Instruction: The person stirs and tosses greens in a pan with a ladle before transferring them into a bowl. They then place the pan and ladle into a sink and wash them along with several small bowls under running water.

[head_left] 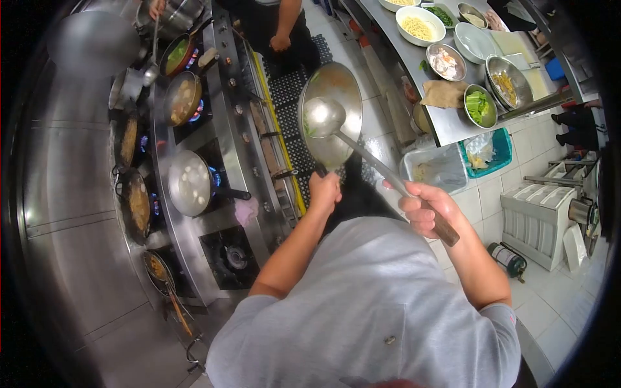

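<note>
My left hand (pixel 325 192) is closed round the dark handle of a metal frying pan (pixel 344 84), held out in front of my body over the floor. In my right hand (pixel 428 208) is a long ladle (pixel 372 158), gripped by its wooden end. The ladle's round bowl overlaps the pan's inside in this view. Bits of green and a thin smear of sauce show in the pan. To my left, a pan of pale round pieces in liquid (pixel 191 183) sits over a blue flame, its black handle pointing toward me.
The stove (pixel 223 123) on the left carries several more pans over lit burners. At the top, another person's hand (pixel 280 43) shows beside it. Bowls of food, including leafy greens (pixel 479 107), stand on the steel counter (pixel 446 126); a teal bin (pixel 498 155) sits below.
</note>
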Tool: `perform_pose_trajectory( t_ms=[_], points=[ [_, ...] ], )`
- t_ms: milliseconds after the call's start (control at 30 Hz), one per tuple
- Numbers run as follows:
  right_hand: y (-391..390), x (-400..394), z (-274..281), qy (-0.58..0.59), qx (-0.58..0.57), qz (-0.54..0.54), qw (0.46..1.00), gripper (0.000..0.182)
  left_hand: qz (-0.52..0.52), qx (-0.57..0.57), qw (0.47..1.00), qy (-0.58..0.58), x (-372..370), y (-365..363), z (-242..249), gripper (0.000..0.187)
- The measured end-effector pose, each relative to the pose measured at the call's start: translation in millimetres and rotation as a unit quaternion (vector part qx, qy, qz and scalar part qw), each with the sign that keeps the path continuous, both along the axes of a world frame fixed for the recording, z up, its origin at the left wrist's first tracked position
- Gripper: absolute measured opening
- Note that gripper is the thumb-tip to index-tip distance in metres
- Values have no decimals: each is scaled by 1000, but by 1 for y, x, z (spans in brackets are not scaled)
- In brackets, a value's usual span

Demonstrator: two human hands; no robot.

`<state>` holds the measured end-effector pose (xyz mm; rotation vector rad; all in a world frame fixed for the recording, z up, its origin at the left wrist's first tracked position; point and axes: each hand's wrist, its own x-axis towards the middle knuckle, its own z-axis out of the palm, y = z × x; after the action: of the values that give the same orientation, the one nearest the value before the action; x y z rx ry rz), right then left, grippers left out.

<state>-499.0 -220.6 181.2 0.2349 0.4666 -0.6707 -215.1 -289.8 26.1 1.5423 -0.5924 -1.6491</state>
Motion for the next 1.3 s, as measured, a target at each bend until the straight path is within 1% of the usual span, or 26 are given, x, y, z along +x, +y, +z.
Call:
perform_pose_trajectory(
  t_ms=[67,133,167,267,333,400,433,467,533,600,633,700,733,767,800,833,900,933,1000,1033,1067,1133,1167,1200,1267,1300],
  points=[
    [-8,-3,-2,-67,8,-35,997,47,0,16,1000,4,7,0,0,6],
    [-16,-12,1,-93,9,-58,994,50,-5,36,999,10,13,-1,2,7],
    [-23,-19,5,-113,7,-79,990,52,-10,41,998,41,14,-7,4,9],
    [-42,-46,29,-111,-6,-117,987,53,-32,71,991,106,12,-32,9,14],
    [-55,-71,40,-101,-16,-150,983,54,-57,125,978,156,12,-56,14,20],
    [-79,-93,69,-40,-33,-198,979,53,-99,132,958,235,14,-83,13,22],
    [-92,-107,77,-23,-41,-216,975,53,-102,134,953,253,13,-97,14,20],
    [-110,-121,83,41,-74,-230,969,51,-102,138,948,268,10,-110,16,17],
    [-151,-147,87,160,-151,-239,946,46,-106,144,952,248,0,-134,27,12],
    [-199,-166,96,310,-116,-273,903,39,-115,152,943,273,-3,-155,23,10],
    [-225,-173,98,314,-119,-276,901,39,-122,156,938,284,-6,-165,25,10],
    [-271,-182,92,497,-41,-310,809,55,-122,168,934,292,-8,-181,30,13],
    [-289,-192,79,496,-43,-315,808,55,-126,166,934,291,-10,-190,32,13],
    [-305,-202,58,594,-96,-246,760,56,-124,178,935,282,-11,-195,34,10],
    [-316,-210,42,681,-145,-171,697,57,-122,191,935,273,-12,-201,35,8],
    [-323,-217,35,681,-143,-173,697,57,-126,186,939,259,-14,-206,37,8],
    [-329,-226,21,768,-174,-39,615,58,-125,195,938,260,-14,-211,36,8],
    [-330,-227,11,769,-171,-39,615,58,-121,201,936,262,-13,-213,35,8],
    [-325,-223,-6,888,-209,4,410,50,-124,208,933,267,-7,-213,30,9],
    [-322,-222,-9,898,-194,17,395,56,-123,215,930,271,-6,-214,28,10],
    [-322,-224,-9,898,-193,19,395,56,-123,217,930,271,-6,-213,24,10],
    [-316,-227,-6,887,-189,-12,420,56,-126,225,927,272,-4,-212,23,10],
    [-311,-234,-31,903,-233,-54,357,54,-126,226,928,269,-3,-210,24,10],
    [-311,-232,-20,903,-233,-56,357,54,-118,225,929,270,-4,-209,24,10],
    [-311,-226,14,769,-165,-107,608,48,-111,220,930,273,-7,-207,25,10],
    [-308,-223,12,718,-153,-177,656,48,-108,224,929,275,-7,-204,27,10]
  ],
)
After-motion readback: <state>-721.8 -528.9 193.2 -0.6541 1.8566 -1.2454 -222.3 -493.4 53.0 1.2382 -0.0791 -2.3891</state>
